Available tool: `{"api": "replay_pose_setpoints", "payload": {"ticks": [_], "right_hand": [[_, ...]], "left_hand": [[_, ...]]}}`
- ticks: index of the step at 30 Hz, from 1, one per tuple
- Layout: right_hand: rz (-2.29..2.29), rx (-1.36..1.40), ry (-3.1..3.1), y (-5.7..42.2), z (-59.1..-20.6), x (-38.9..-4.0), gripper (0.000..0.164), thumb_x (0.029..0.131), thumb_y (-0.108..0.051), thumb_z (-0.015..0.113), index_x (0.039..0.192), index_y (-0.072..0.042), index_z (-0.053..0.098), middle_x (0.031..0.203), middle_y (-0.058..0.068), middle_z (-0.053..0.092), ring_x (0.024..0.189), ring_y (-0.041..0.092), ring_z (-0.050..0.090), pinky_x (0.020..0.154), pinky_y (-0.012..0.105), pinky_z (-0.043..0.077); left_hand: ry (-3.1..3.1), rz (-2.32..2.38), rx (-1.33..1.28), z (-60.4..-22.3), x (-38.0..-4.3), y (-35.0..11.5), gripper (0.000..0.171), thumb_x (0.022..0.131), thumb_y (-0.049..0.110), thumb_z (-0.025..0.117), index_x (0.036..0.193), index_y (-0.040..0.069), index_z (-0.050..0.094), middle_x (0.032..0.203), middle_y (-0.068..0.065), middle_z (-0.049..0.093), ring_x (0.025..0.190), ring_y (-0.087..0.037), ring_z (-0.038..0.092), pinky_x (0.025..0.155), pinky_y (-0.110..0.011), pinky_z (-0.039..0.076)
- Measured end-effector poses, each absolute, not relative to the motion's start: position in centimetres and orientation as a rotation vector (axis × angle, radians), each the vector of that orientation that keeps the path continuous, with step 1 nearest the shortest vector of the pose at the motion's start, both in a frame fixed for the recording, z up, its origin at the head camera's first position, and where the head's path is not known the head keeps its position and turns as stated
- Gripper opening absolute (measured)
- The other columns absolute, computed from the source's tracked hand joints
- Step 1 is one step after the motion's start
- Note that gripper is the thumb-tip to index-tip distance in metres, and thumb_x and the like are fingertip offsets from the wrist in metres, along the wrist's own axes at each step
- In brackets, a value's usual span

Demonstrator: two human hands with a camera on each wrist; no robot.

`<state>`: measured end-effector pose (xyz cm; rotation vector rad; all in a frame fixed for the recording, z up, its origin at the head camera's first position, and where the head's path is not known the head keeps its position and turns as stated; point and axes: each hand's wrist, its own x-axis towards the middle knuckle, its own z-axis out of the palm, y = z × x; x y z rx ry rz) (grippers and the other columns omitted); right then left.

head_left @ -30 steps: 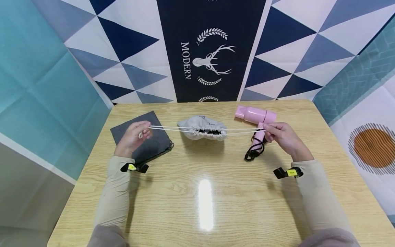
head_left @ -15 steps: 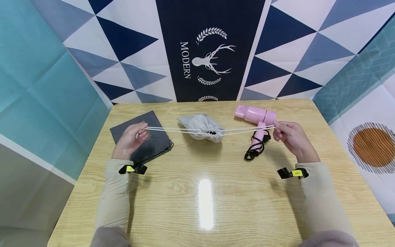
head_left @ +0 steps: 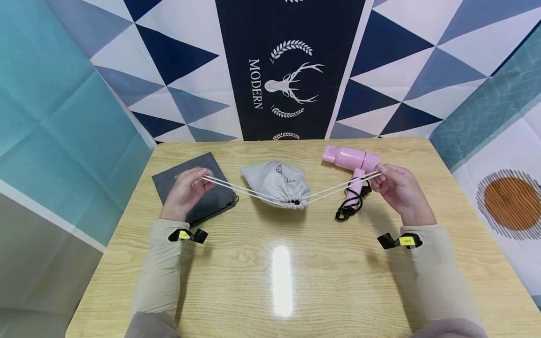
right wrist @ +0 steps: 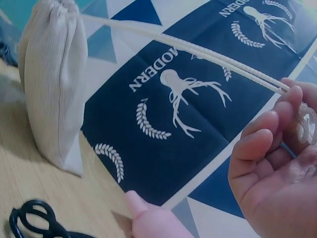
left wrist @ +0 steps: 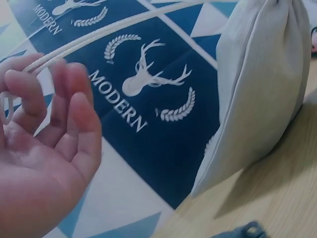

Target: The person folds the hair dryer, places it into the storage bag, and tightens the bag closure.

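A pale grey drawstring bag point(head_left: 276, 183) with a small printed figure stands in the middle of the table, its mouth gathered almost closed. White drawstrings run out from both sides of the mouth. My left hand point(head_left: 186, 190) pinches the left drawstring point(left wrist: 119, 25) between thumb and forefinger, above a dark pouch. On the other side my right hand point(head_left: 399, 190) pinches the right drawstring point(right wrist: 208, 52), near the pink hair dryer. Both strings sag slightly toward the bag. In the wrist views the bag looks upright, its cinched neck at the top. Its contents are hidden.
A dark grey drawstring pouch point(head_left: 215, 197) lies flat at the left, partly behind the left hand. At the back right lies a pink hair dryer point(head_left: 351, 157) with its black cord point(head_left: 347, 211) bundled by the handle. Patterned cloth point(head_left: 190, 70) hangs behind the table.
The hands first spread farther apart, and the bag's mouth has cinched from a wide dark slot to a small gap. The bag's neck has since dropped toward me, and the strings slope down.
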<state>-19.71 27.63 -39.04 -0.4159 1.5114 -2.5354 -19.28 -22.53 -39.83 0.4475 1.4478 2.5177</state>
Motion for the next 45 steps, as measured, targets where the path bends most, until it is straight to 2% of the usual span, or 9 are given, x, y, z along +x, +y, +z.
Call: {"api": "replay_pose_setpoints", "payload": {"ticks": [4,8,12,16,20,24,28,32,45], "right_hand": [[-2.571,-0.558,1.243,27.5,-39.3,-19.8,0.044,0.105,-0.001,0.031,0.091,0.005,0.072,0.09,0.011,0.072,0.084,0.02,0.065,0.076,0.027,0.051],[-2.533,-0.731,0.948,27.2,-39.7,-20.1,0.048,0.106,-0.004,0.022,0.11,0.011,0.067,0.109,0.022,0.071,0.109,0.03,0.065,0.1,0.035,0.048],[-2.514,-0.781,0.784,26.6,-40.1,-20.2,0.053,0.107,-0.011,0.018,0.105,0.01,0.067,0.103,0.023,0.071,0.103,0.035,0.065,0.105,0.039,0.043],[-2.523,-0.769,0.604,26.0,-40.3,-20.1,0.052,0.108,-0.015,0.019,0.096,0.008,0.063,0.086,0.02,0.064,0.085,0.031,0.058,0.095,0.04,0.044],[-2.516,-0.771,0.464,25.6,-40.7,-20.2,0.051,0.108,-0.021,0.015,0.081,0.005,0.05,0.069,0.01,0.037,0.066,0.025,0.037,0.084,0.038,0.043],[-2.509,-0.734,0.457,25.4,-40.9,-20.3,0.05,0.108,-0.024,0.01,0.075,0.0,0.039,0.067,0.004,0.02,0.06,0.019,0.02,0.066,0.031,0.026],[-2.525,-0.659,0.454,25.6,-40.9,-20.2,0.051,0.108,-0.022,0.01,0.072,0.0,0.038,0.064,0.002,0.018,0.053,0.016,0.015,0.06,0.026,0.013],[-2.508,-0.668,0.436,26.1,-41.0,-20.1,0.048,0.108,-0.02,0.01,0.069,-0.002,0.032,0.062,0.001,0.017,0.052,0.015,0.015,0.055,0.025,0.009],[-2.314,-1.1,0.708,27.7,-38.2,-18.2,0.041,0.104,-0.005,0.006,0.065,-0.003,0.021,0.061,0.004,0.023,0.049,0.016,0.022,0.05,0.027,0.015]], "left_hand": [[1.337,2.57,0.523,-39.8,-19.2,-21.7,0.042,0.104,0.007,0.039,0.085,0.01,0.075,0.097,-0.002,0.075,0.095,-0.017,0.069,0.091,-0.028,0.05],[1.052,2.642,0.601,-39.8,-19.3,-20.8,0.049,0.106,0.008,0.033,0.082,0.007,0.076,0.102,-0.006,0.076,0.107,-0.023,0.067,0.104,-0.033,0.041],[0.689,2.727,0.586,-39.8,-19.2,-20.1,0.04,0.104,0.01,0.039,0.081,0.002,0.071,0.091,-0.01,0.075,0.103,-0.026,0.067,0.102,-0.035,0.041],[0.389,2.753,0.531,-39.8,-19.5,-19.7,0.038,0.103,0.012,0.044,0.069,0.003,0.057,0.065,-0.007,0.063,0.075,-0.024,0.064,0.091,-0.035,0.046],[0.31,2.719,0.436,-40.0,-19.9,-19.7,0.044,0.104,0.016,0.043,0.061,0.007,0.047,0.051,-0.001,0.047,0.05,-0.015,0.039,0.073,-0.031,0.047],[0.384,2.716,0.305,-40.1,-20.1,-19.9,0.049,0.106,0.018,0.039,0.058,0.008,0.042,0.047,0.003,0.037,0.049,-0.008,0.016,0.057,-0.021,0.031],[0.563,2.71,0.152,-40.0,-20.1,-20.1,0.053,0.108,0.019,0.032,0.056,0.01,0.038,0.049,0.006,0.023,0.05,-0.007,0.007,0.057,-0.018,0.015],[0.782,2.619,0.035,-39.5,-20.0,-20.7,0.057,0.108,0.019,0.025,0.053,0.011,0.037,0.054,0.006,0.012,0.052,-0.008,0.004,0.055,-0.018,0.012],[1.076,2.506,0.097,-39.8,-20.9,-20.5,0.047,0.107,0.016,0.032,0.061,0.014,0.04,0.047,0.006,0.03,0.051,-0.011,0.008,0.05,-0.017,0.026]]}}
